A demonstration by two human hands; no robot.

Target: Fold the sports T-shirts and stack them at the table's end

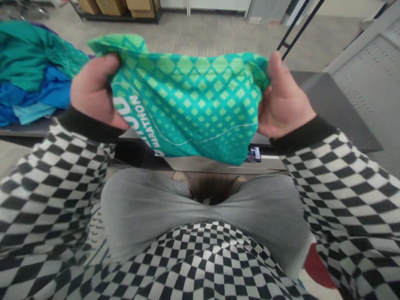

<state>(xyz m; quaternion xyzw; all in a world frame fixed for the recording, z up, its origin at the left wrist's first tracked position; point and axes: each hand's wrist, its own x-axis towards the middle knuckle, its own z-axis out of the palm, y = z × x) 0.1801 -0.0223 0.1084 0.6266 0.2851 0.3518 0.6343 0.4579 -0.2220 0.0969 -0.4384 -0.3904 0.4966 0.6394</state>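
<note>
A green and teal shirt [193, 104] with a diamond pattern and white "MARATHON" lettering is stretched between my two hands, above the table's near edge. My left hand [93, 87] pinches its left side, where a lighter green flap folds over the top. At the opposite side, my right hand [284, 100] grips a bunched corner of the cloth. The lower part of the shirt hangs loose toward me. My fingers behind the fabric are partly hidden.
Crumpled teal and blue clothes [34, 75] lie heaped on the left of the dark table [331, 108]. A phone [253, 154] with a lit screen lies near the table's front edge. Cardboard boxes [112, 6] stand on a low rack beyond. A grey perforated panel [371, 71] rises at right.
</note>
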